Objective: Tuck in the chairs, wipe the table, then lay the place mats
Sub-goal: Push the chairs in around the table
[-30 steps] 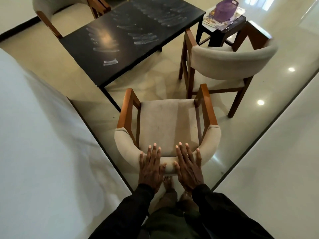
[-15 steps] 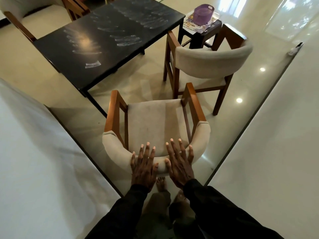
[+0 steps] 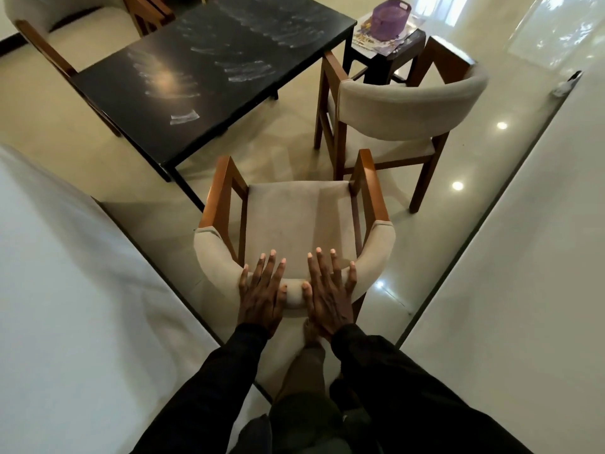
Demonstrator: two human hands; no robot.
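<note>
The near chair has a beige seat, wooden arms and a curved padded back, and it faces the black table, just short of its near corner. My left hand and my right hand lie side by side over the top of the chair's back, fingers spread and draped toward the seat. White smears streak the tabletop. A second chair stands right of the table, pulled out and angled. A third chair sits at the table's far left.
A small dark side table beyond the second chair carries a purple basket on papers. White surfaces close in on the left and the right, leaving a narrow strip of glossy floor. My feet are behind the chair.
Both hands have stayed on the chair's back. The view has shifted, and the chair now sits slightly closer to the table's corner.
</note>
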